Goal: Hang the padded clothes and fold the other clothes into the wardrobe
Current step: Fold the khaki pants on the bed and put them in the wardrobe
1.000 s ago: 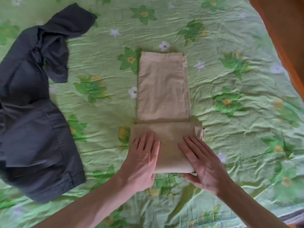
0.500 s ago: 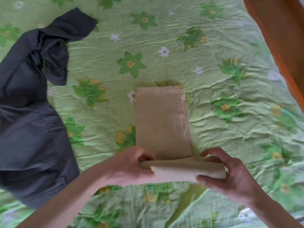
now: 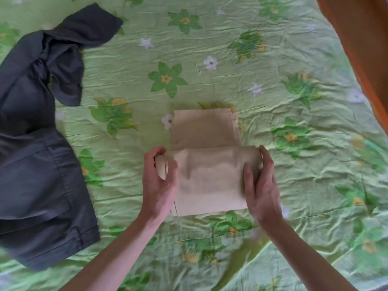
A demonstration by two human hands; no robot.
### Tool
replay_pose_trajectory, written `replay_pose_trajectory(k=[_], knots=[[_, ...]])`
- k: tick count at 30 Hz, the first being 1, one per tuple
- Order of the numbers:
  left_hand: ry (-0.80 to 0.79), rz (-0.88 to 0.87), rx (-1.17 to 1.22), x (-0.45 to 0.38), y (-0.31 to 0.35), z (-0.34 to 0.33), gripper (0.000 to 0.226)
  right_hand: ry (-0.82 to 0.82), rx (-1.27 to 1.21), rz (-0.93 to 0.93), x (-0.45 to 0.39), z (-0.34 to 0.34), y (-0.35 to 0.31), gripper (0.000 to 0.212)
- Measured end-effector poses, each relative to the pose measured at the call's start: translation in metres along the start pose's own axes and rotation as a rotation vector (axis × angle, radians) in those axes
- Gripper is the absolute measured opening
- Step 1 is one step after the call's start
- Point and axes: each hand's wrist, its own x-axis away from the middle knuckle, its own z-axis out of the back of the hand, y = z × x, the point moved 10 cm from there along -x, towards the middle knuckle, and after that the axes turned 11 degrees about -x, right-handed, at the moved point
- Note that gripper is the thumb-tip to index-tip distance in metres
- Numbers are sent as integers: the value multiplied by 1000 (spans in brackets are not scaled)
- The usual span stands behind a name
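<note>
Folding is under way: beige trousers (image 3: 206, 164) are gripped at both ends by left hand (image 3: 160, 181) and right hand (image 3: 261, 183); another fold seems needed.

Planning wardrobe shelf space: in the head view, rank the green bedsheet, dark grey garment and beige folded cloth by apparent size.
1. green bedsheet
2. dark grey garment
3. beige folded cloth

beige garment (image 3: 206, 177) | folded into a flat rectangular packet, upper layer doubled over lower | centre of bed | dark grey garment (image 3: 35, 143) | unfolded, crumpled, sleeve twisted | well apart, at left
</note>
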Motion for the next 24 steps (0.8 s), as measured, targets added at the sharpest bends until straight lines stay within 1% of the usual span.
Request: replay_pose_trajectory(k=[2, 4, 5, 6, 8, 9, 10, 12, 15, 18, 21, 24], knots=[[-31, 28, -12, -7, -12, -2, 50, -10, 84, -50, -5, -12, 13, 60], [-99, -46, -99, -6, -13, -9, 63, 10, 208, -67, -6, -16, 22, 58], [-117, -133, -225, -2, -10, -13, 66, 16, 291, -20, -5, -17, 19, 57], [-111, -245, -417, 3, -6, -18, 67, -7, 365, 69, -4, -21, 12, 56], [-72, -447, -804, 16, 2, -29, 66, -161, 440, 274, 5, -38, 1, 58], [-73, -511, -930, 20, 1, -35, 66, -248, 456, 340, 11, -47, -1, 61], [-86, -553, -1008, 23, -2, -40, 67, -312, 470, 369, 16, -53, 0, 64], [-107, -582, -1068, 22, -11, -44, 70, -354, 496, 357, 17, -58, 7, 69], [-111, -576, -1082, 12, -23, -46, 74, -363, 517, 351, 11, -63, 11, 73], [-133, -576, -1102, 8, -28, -51, 76, -349, 534, 372, 9, -66, 14, 74], [-157, -558, -1171, 6, -26, -51, 80, -354, 578, 366, 9, -68, 13, 74], [-194, -631, -1224, 11, -16, -54, 91, -384, 619, 367, 10, -67, 9, 76]])
